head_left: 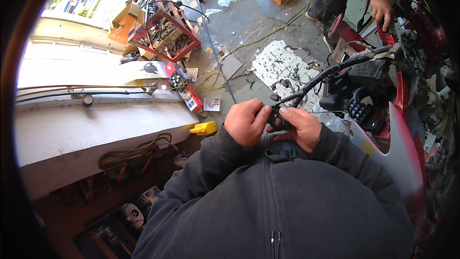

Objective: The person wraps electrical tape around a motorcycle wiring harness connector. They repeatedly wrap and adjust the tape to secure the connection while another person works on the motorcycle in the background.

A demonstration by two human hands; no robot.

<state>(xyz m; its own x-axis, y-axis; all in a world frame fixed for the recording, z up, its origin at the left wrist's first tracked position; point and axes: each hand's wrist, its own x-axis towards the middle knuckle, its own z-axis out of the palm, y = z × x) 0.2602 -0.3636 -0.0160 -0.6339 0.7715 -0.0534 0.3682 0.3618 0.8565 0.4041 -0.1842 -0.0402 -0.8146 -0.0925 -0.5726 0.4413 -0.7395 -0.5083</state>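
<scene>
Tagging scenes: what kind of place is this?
Likely an open-air vehicle repair shop: both hands work a wiring harness off a stripped red vehicle, near a red parts rack on littered concrete.

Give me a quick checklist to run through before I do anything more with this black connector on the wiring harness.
1. Left hand grips the small black plastic connector: ok.
2. Right hand grips it too: ok.
3. Black taped wiring harness runs unbroken to the red vehicle body: ok.
4. Connector pins clean: cannot tell, fingers cover them.
5. Other person's hand away from the harness: ok.
</scene>
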